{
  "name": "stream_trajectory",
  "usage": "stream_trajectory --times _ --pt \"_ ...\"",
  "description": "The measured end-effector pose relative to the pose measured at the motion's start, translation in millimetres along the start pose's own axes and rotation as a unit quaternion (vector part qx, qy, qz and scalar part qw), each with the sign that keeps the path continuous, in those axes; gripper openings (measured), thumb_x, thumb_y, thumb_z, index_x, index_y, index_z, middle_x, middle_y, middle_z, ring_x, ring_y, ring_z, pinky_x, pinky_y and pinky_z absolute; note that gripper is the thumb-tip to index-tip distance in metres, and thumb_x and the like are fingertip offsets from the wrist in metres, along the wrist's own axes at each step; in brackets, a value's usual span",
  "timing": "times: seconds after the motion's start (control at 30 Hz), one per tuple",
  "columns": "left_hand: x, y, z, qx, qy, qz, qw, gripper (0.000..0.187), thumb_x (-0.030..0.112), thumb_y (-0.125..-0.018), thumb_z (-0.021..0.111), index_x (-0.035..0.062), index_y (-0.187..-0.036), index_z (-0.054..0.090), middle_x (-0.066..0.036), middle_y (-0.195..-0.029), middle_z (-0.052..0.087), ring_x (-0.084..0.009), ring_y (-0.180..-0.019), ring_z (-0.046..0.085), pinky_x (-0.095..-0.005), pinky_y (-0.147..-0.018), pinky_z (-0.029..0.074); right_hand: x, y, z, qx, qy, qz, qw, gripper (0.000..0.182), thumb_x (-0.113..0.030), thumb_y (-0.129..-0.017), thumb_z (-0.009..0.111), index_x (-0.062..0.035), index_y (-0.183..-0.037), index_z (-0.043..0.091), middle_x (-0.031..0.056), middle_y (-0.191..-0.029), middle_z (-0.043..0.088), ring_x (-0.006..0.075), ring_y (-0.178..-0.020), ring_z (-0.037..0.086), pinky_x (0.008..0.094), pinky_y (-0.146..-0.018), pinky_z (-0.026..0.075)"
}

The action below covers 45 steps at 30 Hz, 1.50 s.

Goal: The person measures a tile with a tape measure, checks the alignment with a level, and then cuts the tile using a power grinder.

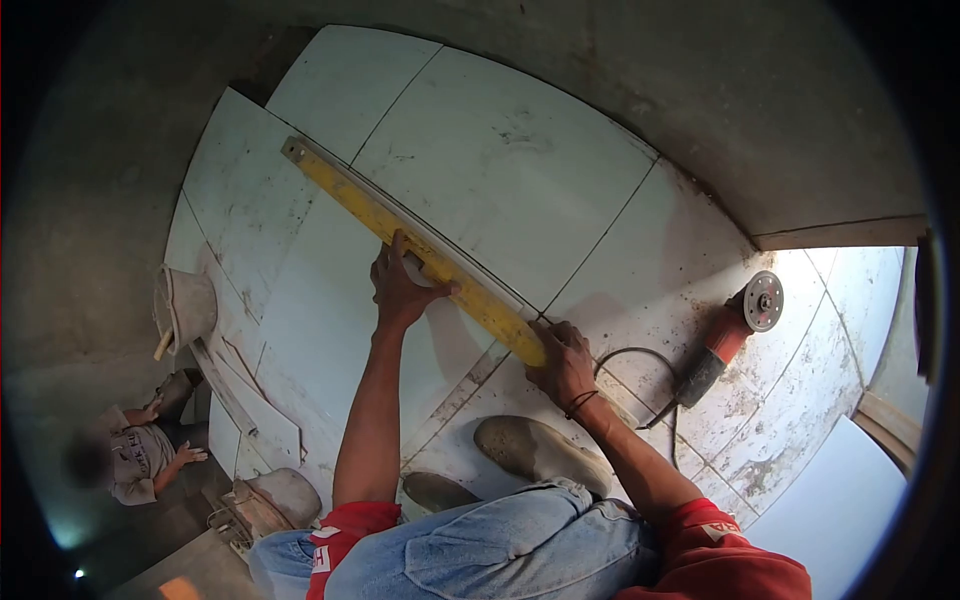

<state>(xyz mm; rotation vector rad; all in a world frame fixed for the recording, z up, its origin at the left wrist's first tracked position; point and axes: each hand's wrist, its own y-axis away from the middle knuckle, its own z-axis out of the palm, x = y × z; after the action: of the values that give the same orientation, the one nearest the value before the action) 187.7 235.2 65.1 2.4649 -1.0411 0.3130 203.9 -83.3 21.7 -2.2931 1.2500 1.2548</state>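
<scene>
A long, dirty yellow spirit level (370, 207) lies slantwise over the pale floor tiles (490, 160), along a joint between them. My left hand (404, 290) grips the near side of its middle, thumb and fingers apart on either side of a cutout. At the level's lower right end, my right hand (565, 362) is closed around it; some fingers are hidden from view. To the right of that hand, a red and black angle grinder (728, 338) with a round disc rests on dusty tiles, its black cord (640, 350) looping toward my wrist.
A bucket (190, 305) stands at the left, and another mortar-stained bucket (280, 497) sits near my knee. Narrow tile strips (260, 395) lie between them. A co-worker (150, 450) is at the lower left. My shoes (525, 450) are on the tiles. A wall (750, 110) borders the far side.
</scene>
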Motion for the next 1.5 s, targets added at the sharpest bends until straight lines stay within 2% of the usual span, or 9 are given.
stream_trajectory --times 0.07,0.13,0.17,0.23,0.33,0.67,0.73,1.07,1.5 --pt "0.1 -0.1 -1.6 -0.001 0.006 0.0 1.0 0.15 0.048 -0.057 0.106 0.0043 -0.171 0.019 -0.026 -0.168 0.033 -0.0457 -0.156 0.029 -0.0583 -0.129 0.031 2.1 0.4 2.0 0.005 -0.003 -0.004 1.0 0.077 -0.017 -0.069 0.087 -0.0142 -0.143 0.068 0.0152 -0.124 0.066 0.0372 -0.119 0.062 0.0486 -0.104 0.05" --pt "-2.3 -1.1 0.4 0.006 0.011 0.009 1.0 0.148 0.049 -0.057 0.106 0.0178 -0.173 0.021 -0.027 -0.17 0.03 -0.0469 -0.157 0.026 -0.061 -0.128 0.033 1.2 0.4 1.1 0.009 -0.004 -0.008 1.0 0.076 -0.017 -0.069 0.087 -0.014 -0.143 0.069 0.0152 -0.124 0.066 0.0371 -0.119 0.062 0.0485 -0.104 0.05" --pt "-3.8 -1.2 1.4 0.007 0.011 0.009 1.0 0.148 0.049 -0.057 0.106 0.0178 -0.173 0.021 -0.027 -0.17 0.03 -0.0469 -0.157 0.026 -0.061 -0.128 0.033 0.8 0.8 0.4 0.01 -0.003 -0.007 1.0 0.075 -0.016 -0.069 0.087 -0.0138 -0.142 0.069 0.0151 -0.123 0.066 0.037 -0.118 0.062 0.0483 -0.104 0.05" --pt "-1.2 0.6 0.1 -0.009 0.004 -0.009 1.0 0.142 0.049 -0.056 0.106 0.0319 -0.172 0.025 -0.028 -0.172 0.023 -0.0493 -0.159 0.022 -0.0648 -0.126 0.034 0.7 1.1 1.4 0.012 -0.003 -0.007 1.0 0.074 -0.016 -0.069 0.087 -0.0137 -0.141 0.07 0.0151 -0.122 0.067 0.037 -0.117 0.063 0.0481 -0.104 0.05" --pt "-1.3 -0.4 -0.4 -0.023 0.002 -0.02 1.0 0.138 0.049 -0.056 0.106 0.0381 -0.17 0.029 -0.029 -0.173 0.018 -0.0514 -0.159 0.018 -0.0678 -0.124 0.035 2.0 1.1 3.3 0.015 -0.007 -0.002 1.0 0.073 -0.016 -0.069 0.086 -0.0132 -0.14 0.07 0.0152 -0.122 0.067 0.037 -0.118 0.062 0.0479 -0.104 0.05" --pt "-0.2 -1.1 -2.7 -0.021 0.024 -0.016 0.999 0.134 0.047 -0.056 0.106 0.0348 -0.168 0.033 -0.029 -0.171 0.02 -0.0507 -0.16 0.016 -0.0674 -0.125 0.035 -1.4 -0.1 -1.9 0.005 -0.013 0.003 1.0 0.074 -0.016 -0.069 0.087 -0.0131 -0.141 0.07 0.0155 -0.123 0.067 0.0378 -0.118 0.062 0.0483 -0.104 0.05" --pt "-3.8 -2.4 -0.8 -0.02 0.041 -0.01 0.999 0.136 0.048 -0.055 0.106 0.0382 -0.168 0.032 -0.026 -0.172 0.018 -0.0488 -0.161 0.014 -0.0778 -0.117 0.035 -2.1 0.1 -2.0 0.0 -0.013 0.004 1.0 0.074 -0.016 -0.069 0.087 -0.013 -0.141 0.07 0.0156 -0.123 0.067 0.038 -0.118 0.061 0.0483 -0.104 0.05" --pt "-3.2 -4.2 -3.2 -0.026 0.049 -0.01 0.998 0.135 0.047 -0.053 0.107 0.0366 -0.166 0.033 -0.028 -0.171 0.017 -0.0507 -0.16 0.014 -0.0732 -0.118 0.038 0.6 1.0 0.4 0.005 -0.01 -0.005 1.0 0.076 -0.016 -0.068 0.087 -0.0134 -0.142 0.069 0.0153 -0.122 0.066 0.0372 -0.117 0.061 0.048 -0.103 0.05" --pt "-6.7 -2.5 -3.2 -0.012 0.054 -0.008 0.998 0.136 0.046 -0.051 0.108 0.0343 -0.166 0.038 -0.025 -0.172 0.02 -0.0484 -0.161 0.016 -0.0718 -0.122 0.034 -0.5 1.5 4.0 0.008 -0.003 -0.002 1.0 0.074 -0.016 -0.069 0.088 -0.0141 -0.141 0.07 0.0139 -0.122 0.067 0.0358 -0.116 0.062 0.0473 -0.103 0.049"
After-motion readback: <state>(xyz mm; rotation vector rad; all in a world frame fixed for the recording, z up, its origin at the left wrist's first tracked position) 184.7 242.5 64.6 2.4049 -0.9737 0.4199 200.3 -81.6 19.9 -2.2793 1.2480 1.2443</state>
